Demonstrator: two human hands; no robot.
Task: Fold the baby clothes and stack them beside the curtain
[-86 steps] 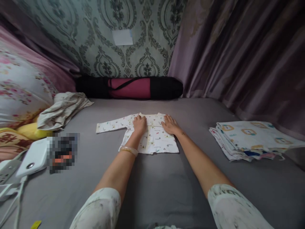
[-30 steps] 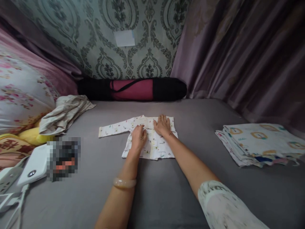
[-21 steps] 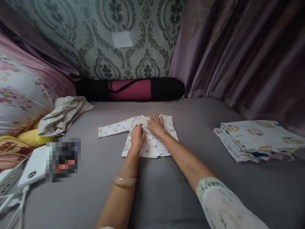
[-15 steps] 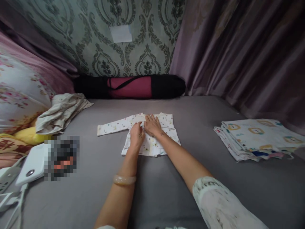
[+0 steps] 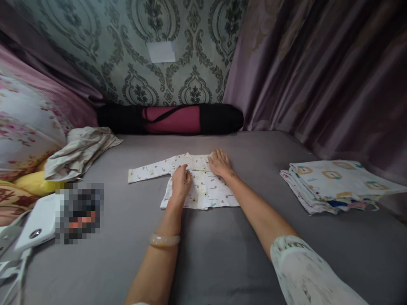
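A small white baby shirt [image 5: 208, 190] with a tiny coloured print lies spread on the grey bed sheet. One long sleeve stretches out to the left; the other sleeve does not show extended on the right. My left hand [image 5: 182, 182] is on the shirt's left part, fingers bunched together and closed on the cloth, their tips partly hidden. Flat on the upper right of the shirt, near its shoulder, rests my right hand [image 5: 220, 163], open with its fingers stretched out.
To the right lies a stack of folded printed cloths [image 5: 337, 180]. At left are a crumpled beige cloth [image 5: 84, 148], a white power bank [image 5: 40, 222] with cables and a blurred-out item. A black and dark-pink long bag [image 5: 171, 119] lies along the wall.
My right hand has slid rightward over the shirt, from its middle toward the right shoulder, uncovering the front. My left hand stays about where it was. The view has tilted slightly.
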